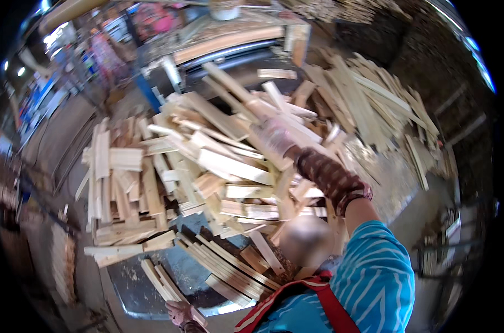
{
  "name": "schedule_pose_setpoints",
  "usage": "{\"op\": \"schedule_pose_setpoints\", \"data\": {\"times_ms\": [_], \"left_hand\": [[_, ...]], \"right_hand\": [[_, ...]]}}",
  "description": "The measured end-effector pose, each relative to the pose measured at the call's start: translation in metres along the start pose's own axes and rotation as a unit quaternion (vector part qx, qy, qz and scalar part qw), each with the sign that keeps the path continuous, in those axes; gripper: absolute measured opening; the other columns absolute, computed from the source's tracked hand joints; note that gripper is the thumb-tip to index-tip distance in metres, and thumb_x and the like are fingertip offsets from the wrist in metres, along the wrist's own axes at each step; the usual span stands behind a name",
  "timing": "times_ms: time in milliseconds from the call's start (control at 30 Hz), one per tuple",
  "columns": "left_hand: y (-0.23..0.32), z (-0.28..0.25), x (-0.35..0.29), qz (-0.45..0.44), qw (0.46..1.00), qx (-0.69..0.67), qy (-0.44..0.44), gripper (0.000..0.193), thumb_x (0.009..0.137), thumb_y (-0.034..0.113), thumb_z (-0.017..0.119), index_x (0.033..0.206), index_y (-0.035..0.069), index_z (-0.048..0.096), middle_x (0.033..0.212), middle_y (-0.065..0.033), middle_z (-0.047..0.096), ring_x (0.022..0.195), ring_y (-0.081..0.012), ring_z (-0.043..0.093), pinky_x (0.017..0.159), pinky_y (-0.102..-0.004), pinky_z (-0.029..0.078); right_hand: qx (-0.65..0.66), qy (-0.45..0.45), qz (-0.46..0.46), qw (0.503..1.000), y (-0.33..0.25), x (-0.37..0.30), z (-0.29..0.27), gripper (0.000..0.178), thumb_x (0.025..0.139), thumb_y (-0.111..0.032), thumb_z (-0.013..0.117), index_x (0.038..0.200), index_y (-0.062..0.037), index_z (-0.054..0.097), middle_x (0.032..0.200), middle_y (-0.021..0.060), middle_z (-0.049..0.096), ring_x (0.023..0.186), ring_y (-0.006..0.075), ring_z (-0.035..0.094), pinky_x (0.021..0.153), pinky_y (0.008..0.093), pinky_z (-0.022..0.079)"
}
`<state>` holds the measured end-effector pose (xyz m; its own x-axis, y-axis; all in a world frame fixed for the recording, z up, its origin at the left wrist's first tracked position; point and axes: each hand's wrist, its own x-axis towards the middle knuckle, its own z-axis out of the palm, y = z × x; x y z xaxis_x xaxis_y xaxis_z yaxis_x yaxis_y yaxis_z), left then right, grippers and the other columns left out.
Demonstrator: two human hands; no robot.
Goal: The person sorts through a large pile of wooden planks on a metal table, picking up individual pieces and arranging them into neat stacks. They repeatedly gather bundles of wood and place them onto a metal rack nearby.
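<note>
Near the lower edge, my left hand (180, 312) in a light, patterned glove is closed round the near end of two narrow wooden strips (162, 284), which lie over a dark metal tabletop (132, 277). My right hand (274, 136), also gloved, reaches far out over a large heap of loose wooden slats (232, 165). Its fingers are smeared by motion, so their grip does not show. Two long pale strips (227, 80) run from beside its fingertips toward the far side. A patterned sleeve cover (329, 175) wraps my right forearm.
Beyond the heap stands a machine with a metal roller (224, 54) and a wooden beam (230, 44). Longer boards (354, 100) are piled at the right. Several strips (224, 269) lie side by side on the near tabletop. A wood stack (63, 263) stands at the left.
</note>
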<state>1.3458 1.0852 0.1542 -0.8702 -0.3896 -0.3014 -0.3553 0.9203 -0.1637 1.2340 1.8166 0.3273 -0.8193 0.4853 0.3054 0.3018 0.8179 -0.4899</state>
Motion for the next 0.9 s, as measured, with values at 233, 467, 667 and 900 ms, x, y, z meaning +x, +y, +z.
{"op": "schedule_pose_setpoints", "data": {"times_ms": [233,467,667,900], "left_hand": [[0.012,0.028,0.013,0.071,0.997,0.03,0.014,0.094,0.086,0.065,0.051,0.156,0.006,0.031,0.145,-0.0178,0.051,0.122,-0.0396,0.057,0.097,-0.0561,0.051],[0.061,0.012,-0.006,0.102,0.993,0.006,0.063,0.092,0.083,0.056,0.057,0.156,0.007,0.032,0.146,-0.0158,0.049,0.125,-0.0372,0.055,0.1,-0.0522,0.049],[0.091,0.001,-0.016,0.117,0.989,-0.021,0.087,0.09,0.082,0.049,0.063,0.156,0.007,0.032,0.147,-0.0141,0.048,0.128,-0.0351,0.054,0.103,-0.0489,0.048],[0.138,-0.004,-0.043,0.115,0.989,-0.067,0.069,0.096,0.08,0.043,0.069,0.159,0.009,0.028,0.152,-0.0138,0.043,0.133,-0.0342,0.05,0.106,-0.045,0.046]], "right_hand": [[0.089,0.074,0.143,0.983,0.021,-0.244,-0.078,0.035,0.087,-0.024,0.068,0.119,-0.0122,0.069,0.098,0.0169,0.073,0.092,0.0331,0.071,0.081,0.0423,0.058],[0.321,0.012,0.351,0.879,0.015,-0.323,-0.069,0.04,0.086,-0.032,0.074,0.12,-0.0107,0.073,0.092,0.0105,0.075,0.086,0.0174,0.071,0.079,0.0321,0.055],[0.567,0.085,0.427,0.699,0.016,-0.305,-0.012,0.049,0.087,-0.034,0.078,0.122,-0.0006,0.07,0.092,0.0056,0.074,0.077,0.0144,0.07,0.066,0.0293,0.057],[0.609,0.122,0.335,0.708,0.049,-0.352,-0.063,0.038,0.093,-0.022,0.073,0.122,0.0019,0.068,0.097,0.0111,0.073,0.075,0.0185,0.071,0.062,0.0286,0.06]]}}
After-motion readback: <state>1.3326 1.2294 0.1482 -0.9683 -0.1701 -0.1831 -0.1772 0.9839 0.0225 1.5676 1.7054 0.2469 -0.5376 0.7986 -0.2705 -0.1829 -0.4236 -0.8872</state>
